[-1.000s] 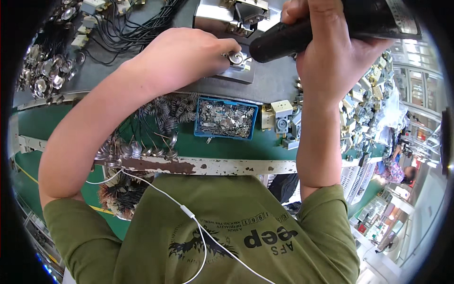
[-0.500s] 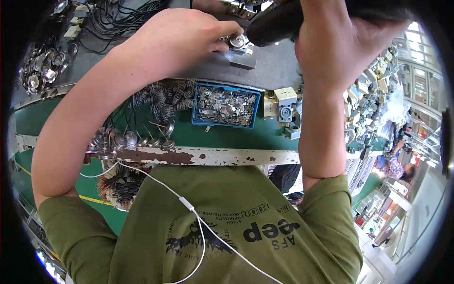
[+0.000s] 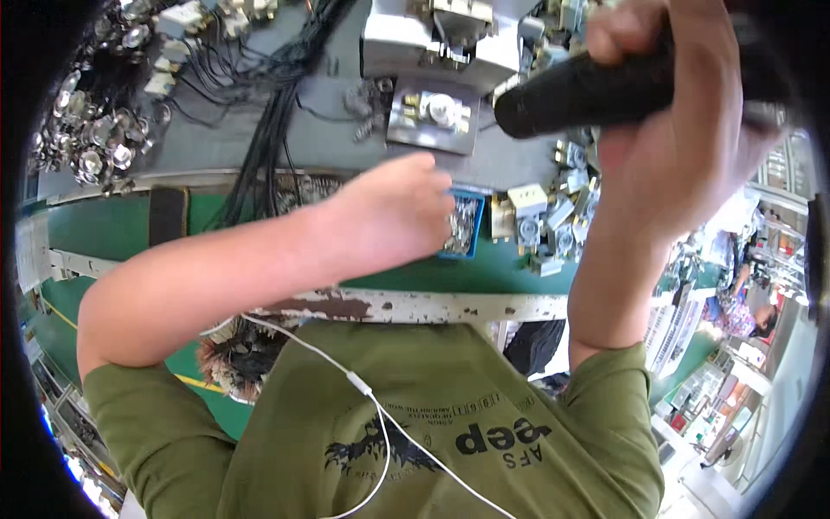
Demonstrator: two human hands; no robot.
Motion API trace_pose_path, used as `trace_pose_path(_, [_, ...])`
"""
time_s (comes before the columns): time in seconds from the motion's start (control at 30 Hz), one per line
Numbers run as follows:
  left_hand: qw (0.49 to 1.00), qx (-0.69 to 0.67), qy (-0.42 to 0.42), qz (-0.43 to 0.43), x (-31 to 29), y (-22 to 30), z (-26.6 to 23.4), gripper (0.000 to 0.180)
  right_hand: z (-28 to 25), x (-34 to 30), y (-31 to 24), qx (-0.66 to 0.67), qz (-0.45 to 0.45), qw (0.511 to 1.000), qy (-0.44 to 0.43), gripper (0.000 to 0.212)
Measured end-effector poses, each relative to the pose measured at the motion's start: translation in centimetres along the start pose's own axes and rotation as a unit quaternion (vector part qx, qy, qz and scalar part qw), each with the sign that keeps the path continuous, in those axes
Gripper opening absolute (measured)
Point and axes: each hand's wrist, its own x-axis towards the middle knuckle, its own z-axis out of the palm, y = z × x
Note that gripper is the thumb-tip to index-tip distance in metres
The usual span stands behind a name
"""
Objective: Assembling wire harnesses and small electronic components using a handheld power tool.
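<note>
My left hand (image 3: 398,206) hovers at the blue tray (image 3: 475,229) of small metal pieces, covering most of it. Its fingers are curled together; the fingertips are hidden, so anything in them cannot be made out. On the right, my right hand (image 3: 670,169) is wrapped round a thick black handle (image 3: 575,97) with a rounded end. Between the hands and farther off, a pale round part with brass-coloured terminals (image 3: 439,110) sits on a flat metal block (image 3: 413,138). Neither hand touches that part.
A metal machine fixture (image 3: 398,43) stands behind the block. Black cables (image 3: 277,130) run across the bench at left, near heaped metal discs (image 3: 108,138). White-and-grey switch-like parts (image 3: 529,203) cluster right of the tray. A worn white rail (image 3: 432,309) edges the bench.
My left hand has drawn back from the part on the block to the blue tray. My right hand and the black handle sit farther right, and its fingers now show round the handle.
</note>
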Motion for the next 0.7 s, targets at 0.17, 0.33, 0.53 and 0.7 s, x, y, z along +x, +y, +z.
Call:
trace_pose_path(0.17, [0.999, 0.020, 0.044, 0.012, -0.4, 0.7, 0.7, 0.005, 1.5, 3.1, -2.3, 0.091, 0.038, 0.988, 0.121, 0.038])
trace_pose_path(0.33, [0.994, -0.081, 0.071, -0.035, -0.6, 0.6, 0.0, 0.008, 4.0, 6.0, -5.2, 0.108, 0.235, 0.942, 0.216, 0.027])
trace_pose_path(0.53, [0.988, -0.150, 0.034, -0.031, -0.3, 0.3, 0.1, 0.015, 5.5, 3.7, -2.3, 0.189, 0.204, 0.936, 0.216, 0.024])
trace_pose_path(0.7, [0.984, -0.173, 0.042, -0.022, -0.3, 0.0, -0.1, 0.018, 6.3, 3.8, -2.4, 0.238, 0.205, 0.922, 0.226, 0.028])
